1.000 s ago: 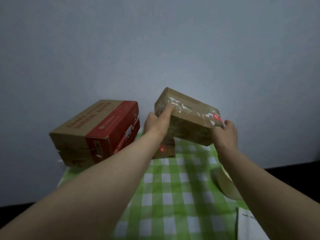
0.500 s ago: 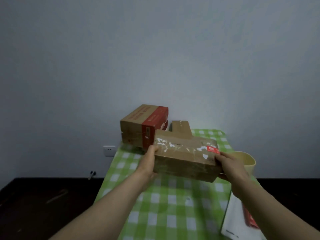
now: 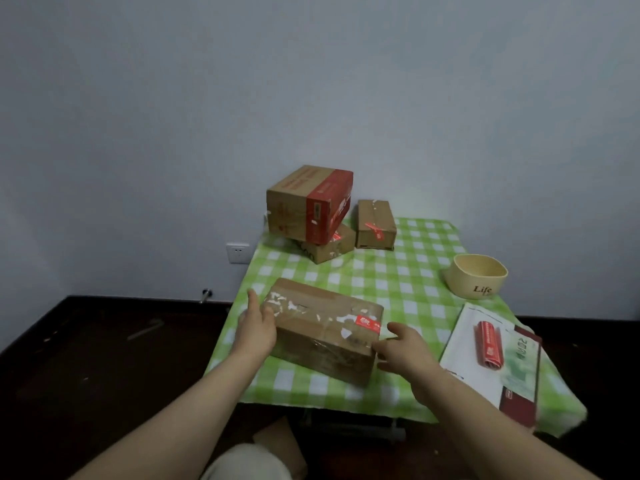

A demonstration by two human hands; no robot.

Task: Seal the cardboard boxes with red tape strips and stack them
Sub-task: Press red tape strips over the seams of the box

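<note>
**boxfan:** so where's the box they're working on?

**tapeguy:** The near cardboard box (image 3: 325, 330) sits flat on the green checked tablecloth (image 3: 408, 278), front-left part of the table. It's closed, so what's inside is hidden. The left hand (image 3: 256, 327) lies flat against its left end, fingers straight. The right hand (image 3: 405, 348) is at the right end with its fingers spread and thumb up, fingertips right at the corner. Can't tell if they actually touch.

**boxfan:** any labels?

**tapeguy:** There's a little red label (image 3: 367, 323) on the top near the right end, print too small to read, plus torn white scraps along the top. At the back, a red-banded box (image 3: 308, 202) sits tilted on a lower box (image 3: 329, 249), and a small box (image 3: 375, 223) with a red tape strip (image 3: 374, 231) is just beside them. All shut. The cream bowl (image 3: 479, 275) on the right says "Life", and only its inner wall shows. A red tape bundle (image 3: 489, 346) lies on a white printed sheet (image 3: 464, 344), lettering blurry.
</note>
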